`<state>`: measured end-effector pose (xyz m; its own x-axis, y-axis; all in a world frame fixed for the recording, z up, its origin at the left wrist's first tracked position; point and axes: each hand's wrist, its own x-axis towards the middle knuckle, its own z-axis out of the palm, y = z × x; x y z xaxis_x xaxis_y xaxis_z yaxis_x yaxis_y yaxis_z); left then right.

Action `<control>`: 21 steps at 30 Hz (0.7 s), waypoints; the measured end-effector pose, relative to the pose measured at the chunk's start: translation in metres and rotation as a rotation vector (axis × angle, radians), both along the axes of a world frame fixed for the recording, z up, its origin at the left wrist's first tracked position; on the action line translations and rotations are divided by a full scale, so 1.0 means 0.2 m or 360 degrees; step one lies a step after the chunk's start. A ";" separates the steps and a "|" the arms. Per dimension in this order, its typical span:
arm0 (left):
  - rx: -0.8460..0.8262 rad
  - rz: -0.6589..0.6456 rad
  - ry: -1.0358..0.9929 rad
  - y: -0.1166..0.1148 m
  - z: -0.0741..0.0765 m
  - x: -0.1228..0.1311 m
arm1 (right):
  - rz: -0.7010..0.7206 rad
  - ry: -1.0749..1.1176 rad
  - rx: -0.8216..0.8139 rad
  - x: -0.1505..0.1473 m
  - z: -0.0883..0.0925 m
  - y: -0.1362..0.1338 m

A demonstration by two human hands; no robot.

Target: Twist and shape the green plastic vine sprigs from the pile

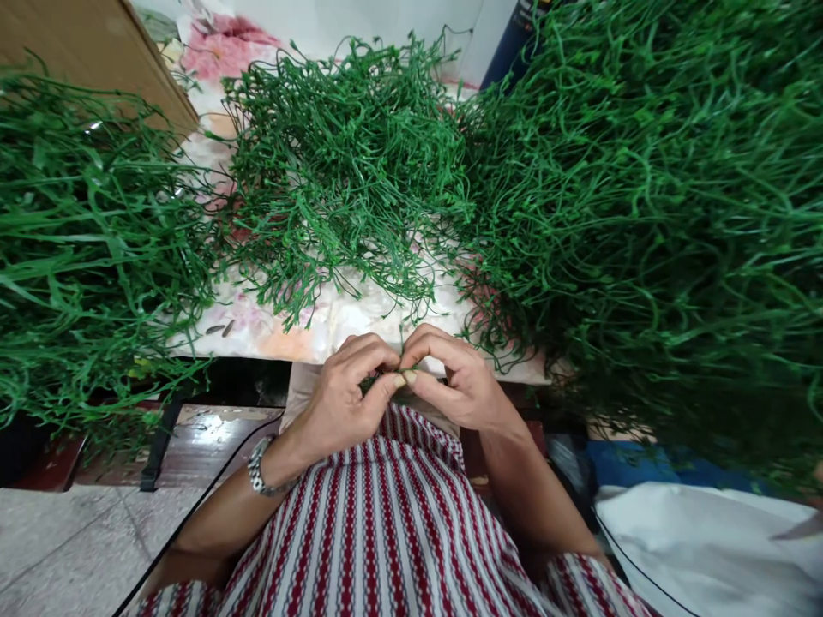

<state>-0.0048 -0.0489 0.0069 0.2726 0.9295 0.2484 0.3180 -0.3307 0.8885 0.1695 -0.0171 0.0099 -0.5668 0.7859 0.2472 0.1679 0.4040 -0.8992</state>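
My left hand [351, 390] and my right hand [450, 377] meet thumb to thumb just above my lap, at the near edge of the table. Both are pinched on a small green plastic sprig [386, 375], mostly hidden between the fingers. A metal watch band sits on my left wrist. My red-and-white striped shirt fills the space below the hands. Directly beyond my hands lies a loose heap of green artificial stems [347, 163] on a floral cloth [309, 330].
A much larger mass of green stems [643, 214] covers the right side, and another heap [83, 248] lies on the left. A brown board [83, 43] stands at the far left. White and blue fabric [694, 531] lies at lower right; tiled floor [57, 540] shows at lower left.
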 end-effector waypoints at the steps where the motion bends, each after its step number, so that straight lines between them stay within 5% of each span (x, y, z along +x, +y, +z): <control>1: 0.0001 -0.0011 0.0029 0.00 0.00 0.00 | -0.0014 -0.0029 0.0010 0.00 0.00 0.00; 10: 0.0409 -0.0089 0.0740 0.01 -0.02 -0.01 | 0.0091 -0.0409 0.0114 0.02 0.02 0.01; 21: 0.0372 -0.0278 0.0731 0.03 -0.01 -0.06 | 0.0074 -0.0960 0.0541 0.00 0.06 -0.06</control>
